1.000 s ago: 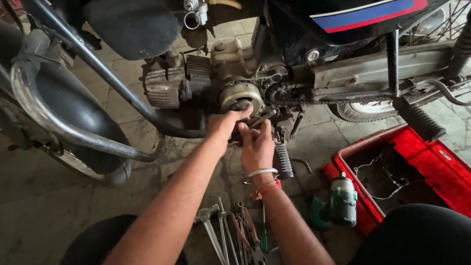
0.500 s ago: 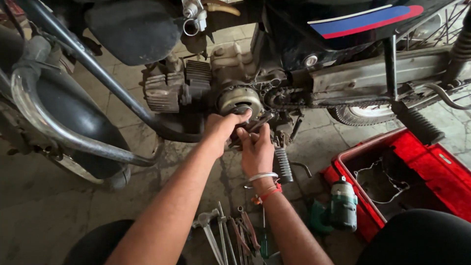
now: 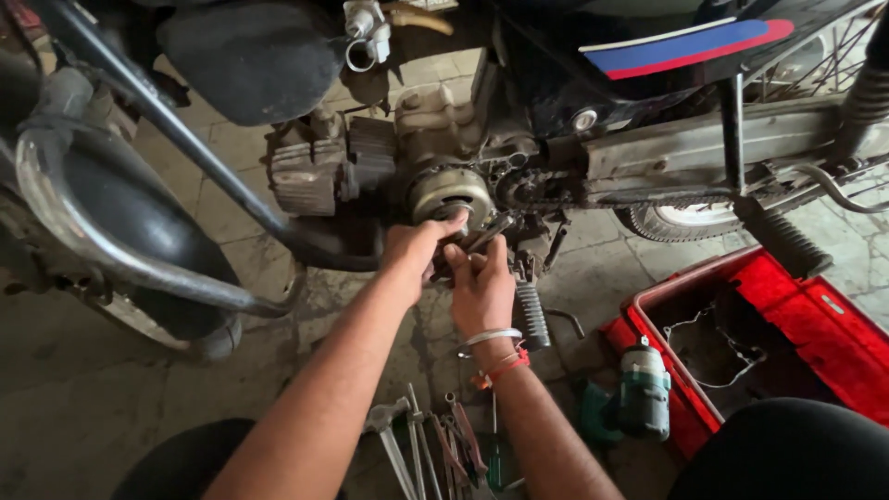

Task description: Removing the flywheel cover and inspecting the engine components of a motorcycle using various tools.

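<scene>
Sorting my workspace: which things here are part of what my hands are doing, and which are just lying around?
In use: left hand, right hand, metal tool, round engine rotor.

Lying about: hand tools on floor, green power tool, red tray.

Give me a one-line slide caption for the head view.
Both hands, left hand and right hand, work a metal tool at the motorcycle engine's round rotor.

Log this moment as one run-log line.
left hand: on round engine rotor | right hand: gripping metal tool | hand tools on floor | red tray at right
</scene>
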